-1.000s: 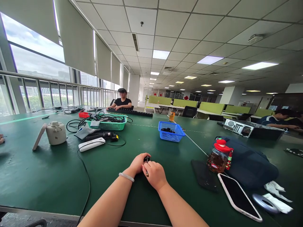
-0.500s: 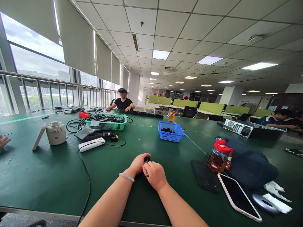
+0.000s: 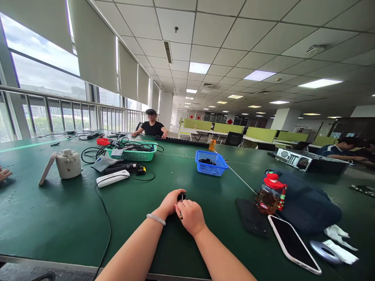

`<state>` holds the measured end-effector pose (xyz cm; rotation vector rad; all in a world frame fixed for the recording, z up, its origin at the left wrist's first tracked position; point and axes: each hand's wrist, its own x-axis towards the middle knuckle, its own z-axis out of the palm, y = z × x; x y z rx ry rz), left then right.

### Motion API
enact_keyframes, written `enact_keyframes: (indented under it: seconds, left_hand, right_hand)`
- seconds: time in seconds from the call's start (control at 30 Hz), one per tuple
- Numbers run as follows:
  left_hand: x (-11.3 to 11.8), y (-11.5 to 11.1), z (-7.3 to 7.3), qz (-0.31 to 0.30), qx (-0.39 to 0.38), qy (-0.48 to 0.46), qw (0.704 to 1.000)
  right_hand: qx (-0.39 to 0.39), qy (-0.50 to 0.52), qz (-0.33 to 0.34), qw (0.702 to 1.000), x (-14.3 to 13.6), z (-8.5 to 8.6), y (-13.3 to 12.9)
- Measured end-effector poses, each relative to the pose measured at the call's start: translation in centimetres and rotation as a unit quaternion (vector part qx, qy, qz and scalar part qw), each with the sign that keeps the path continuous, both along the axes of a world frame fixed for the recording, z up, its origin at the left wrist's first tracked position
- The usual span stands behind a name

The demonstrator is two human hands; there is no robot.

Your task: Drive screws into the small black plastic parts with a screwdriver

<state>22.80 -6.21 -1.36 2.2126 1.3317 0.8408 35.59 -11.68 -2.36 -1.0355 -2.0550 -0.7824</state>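
Note:
At the middle of the green table, my left hand is closed round a small black part, whose exact kind is too small to make out. My right hand pinches a thin metal tool with a brownish end, its other end against the black part. Fingers hide most of both objects. Beyond my hands stands a blue plastic basket with small black pieces inside.
Left are a green basket of cables, a white power strip and a beige pot. Right are a red-lidded bottle, a phone and a dark bag. A person sits opposite with hands at a keyboard.
My hands stay together on the black part with barely any movement. The person opposite has shifted a hand and the keyboard slightly to the right.

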Motion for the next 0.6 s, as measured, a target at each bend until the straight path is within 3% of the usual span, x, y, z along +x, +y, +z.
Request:
enact_keyframes:
  seconds: [0.3, 0.6]
  left_hand:
    - [-0.1, 0.1, -0.3, -0.026, 0.009, -0.012, 1.000]
    - [0.0, -0.7, 0.1, -0.003, 0.005, -0.003, 1.000]
  right_hand:
    - [-0.010, 0.045, 0.002, 0.999, 0.3, 0.3, 0.0]
    - [-0.088, 0.187, 0.008, 0.978, 1.4, 0.6, 0.0]
